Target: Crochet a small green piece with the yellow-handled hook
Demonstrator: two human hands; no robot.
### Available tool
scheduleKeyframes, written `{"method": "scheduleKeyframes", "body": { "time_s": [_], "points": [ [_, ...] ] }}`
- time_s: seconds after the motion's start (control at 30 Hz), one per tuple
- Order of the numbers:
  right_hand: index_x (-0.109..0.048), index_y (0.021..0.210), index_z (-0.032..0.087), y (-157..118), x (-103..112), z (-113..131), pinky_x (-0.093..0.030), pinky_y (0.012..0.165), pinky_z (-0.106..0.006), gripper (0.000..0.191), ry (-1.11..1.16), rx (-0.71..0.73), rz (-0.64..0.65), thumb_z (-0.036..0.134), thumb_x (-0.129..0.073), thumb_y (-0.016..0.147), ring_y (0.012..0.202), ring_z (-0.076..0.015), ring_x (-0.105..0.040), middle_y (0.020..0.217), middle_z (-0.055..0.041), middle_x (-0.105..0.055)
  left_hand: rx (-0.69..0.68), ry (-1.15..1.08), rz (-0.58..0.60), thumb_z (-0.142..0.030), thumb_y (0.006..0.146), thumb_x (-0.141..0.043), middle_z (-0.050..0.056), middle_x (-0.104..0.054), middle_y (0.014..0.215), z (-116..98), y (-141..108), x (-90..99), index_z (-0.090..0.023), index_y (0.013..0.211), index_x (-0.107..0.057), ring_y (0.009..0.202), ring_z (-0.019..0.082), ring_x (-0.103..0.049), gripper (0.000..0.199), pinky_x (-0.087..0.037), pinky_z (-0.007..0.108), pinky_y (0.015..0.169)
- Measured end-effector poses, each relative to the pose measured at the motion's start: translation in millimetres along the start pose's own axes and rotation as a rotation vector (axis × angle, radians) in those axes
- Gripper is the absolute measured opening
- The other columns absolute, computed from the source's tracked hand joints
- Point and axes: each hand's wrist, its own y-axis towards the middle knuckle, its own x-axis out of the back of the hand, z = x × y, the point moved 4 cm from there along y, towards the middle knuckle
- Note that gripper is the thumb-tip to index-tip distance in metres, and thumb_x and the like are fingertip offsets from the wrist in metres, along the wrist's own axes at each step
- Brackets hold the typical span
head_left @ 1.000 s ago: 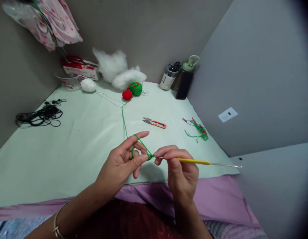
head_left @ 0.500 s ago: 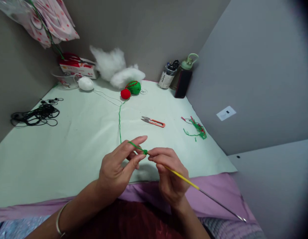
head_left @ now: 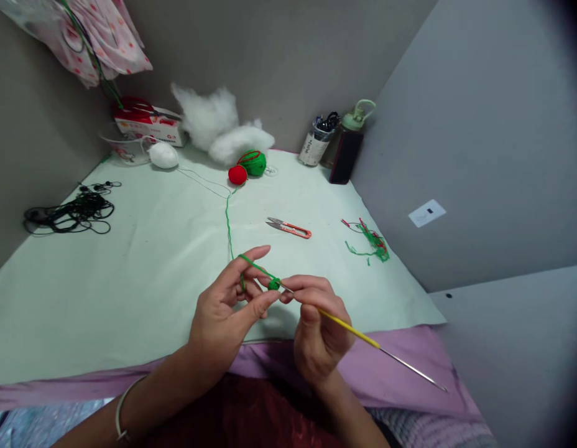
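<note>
A small green crochet piece (head_left: 273,284) is pinched between the thumb and fingers of my left hand (head_left: 226,305). Green yarn (head_left: 229,230) runs from the table over my raised left index finger and down to the piece. My right hand (head_left: 321,323) grips a crochet hook (head_left: 347,326) with a yellow handle and metal ends. The hook's front tip is at the green piece, and its other end points down to the right. Beyond my hands lie a green yarn ball (head_left: 253,163) and a red yarn ball (head_left: 237,175).
Orange thread snips (head_left: 289,228) lie ahead of my hands. Yarn scraps (head_left: 373,242) are on the right, a black cord bundle (head_left: 74,211) on the left. White stuffing (head_left: 209,118), a white yarn ball (head_left: 163,155), a pen cup (head_left: 315,144), a bottle (head_left: 352,124) and a phone (head_left: 346,157) stand behind.
My left index finger has risen slightly and the yarn over it looks tighter. The green piece has turned and shows more of itself. The hook's rear end has swung up and left.
</note>
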Motion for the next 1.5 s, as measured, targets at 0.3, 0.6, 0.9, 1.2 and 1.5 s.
{"method": "scheduleKeyframes", "body": {
  "time_s": [0.3, 0.6, 0.9, 1.2, 1.5],
  "points": [
    [-0.076, 0.122, 0.036, -9, 2, 3, -0.062, 0.072, -0.037, 0.035, -0.291, 0.155, 0.054, 0.013, -0.066, 0.099, 0.091, -0.0216, -0.073, 0.106, -0.0046, -0.076, 0.111, -0.131, 0.069, -0.021, 0.081, -0.089, -0.003, -0.066, 0.087, -1, -2, -4.0, -0.023, 0.136, -0.07, 0.052, 0.003, -0.051, 0.059, -0.045, 0.016, 0.05],
    [-0.079, 0.111, 0.029, 6, 8, 2, -0.061, 0.071, -0.036, 0.023, 0.014, -0.088, -0.009, 0.018, -0.059, 0.104, 0.08, -0.0191, -0.071, 0.092, -0.0038, -0.074, 0.415, -0.523, 0.269, -0.019, 0.086, -0.086, -0.007, -0.058, 0.075, 0, 5, -5.3, -0.019, 0.128, -0.076, 0.042, -0.004, -0.026, 0.042, -0.023, 0.01, 0.04],
    [-0.078, 0.104, 0.025, 13, -2, -2, -0.059, 0.062, -0.029, 0.018, 0.189, -0.226, 0.008, 0.022, -0.061, 0.105, 0.073, -0.0153, -0.069, 0.095, -0.0049, -0.077, 0.319, -0.432, 0.281, -0.024, 0.086, -0.089, -0.004, -0.063, 0.086, 1, 0, -8.2, -0.027, 0.123, -0.081, 0.045, -0.003, -0.044, 0.039, -0.033, 0.011, 0.043],
    [-0.078, 0.117, 0.028, 6, 5, 5, -0.062, 0.073, -0.035, 0.028, -0.183, 0.053, 0.029, 0.012, -0.062, 0.102, 0.089, -0.0193, -0.073, 0.102, -0.0059, -0.076, 0.485, -0.599, 0.305, -0.023, 0.086, -0.088, -0.011, -0.042, 0.056, 8, 4, -12.2, -0.017, 0.122, -0.082, 0.043, 0.0, -0.027, 0.036, -0.028, 0.01, 0.041],
    [-0.082, 0.102, 0.027, 13, -2, -8, -0.057, 0.073, -0.027, 0.015, 0.276, -0.312, 0.003, 0.022, -0.068, 0.102, 0.083, -0.0135, -0.07, 0.094, -0.0014, -0.077, 0.302, -0.434, 0.312, -0.023, 0.086, -0.088, -0.006, -0.06, 0.074, 7, 4, -9.4, -0.03, 0.121, -0.083, 0.046, -0.001, -0.05, 0.037, -0.039, 0.011, 0.047]
  ]
}}
